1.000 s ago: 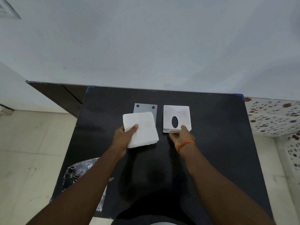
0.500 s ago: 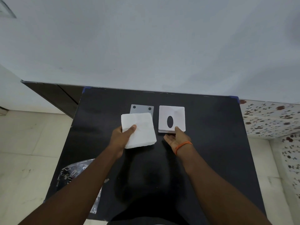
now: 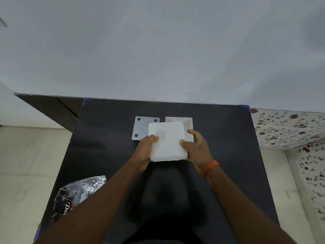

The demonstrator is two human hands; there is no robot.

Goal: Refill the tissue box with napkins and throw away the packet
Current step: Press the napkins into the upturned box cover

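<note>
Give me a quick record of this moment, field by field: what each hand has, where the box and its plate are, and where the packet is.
left hand: grips the left edge of the napkin stack
right hand: grips the stack's right edge; orange wristband
napkin stack: white, held over the black table, partly covering the box and the plate
tissue box: white, behind the stack, on the table
flat plate: grey, dark round spots, lying left of the box
packet: crinkled plastic, at the table's near left edge
napkins in box: not yet

Napkin stack (image 3: 167,140) now over tissue box (image 3: 188,124), right hand (image 3: 197,148) off box & onto stack w/ left hand (image 3: 144,150).
</note>
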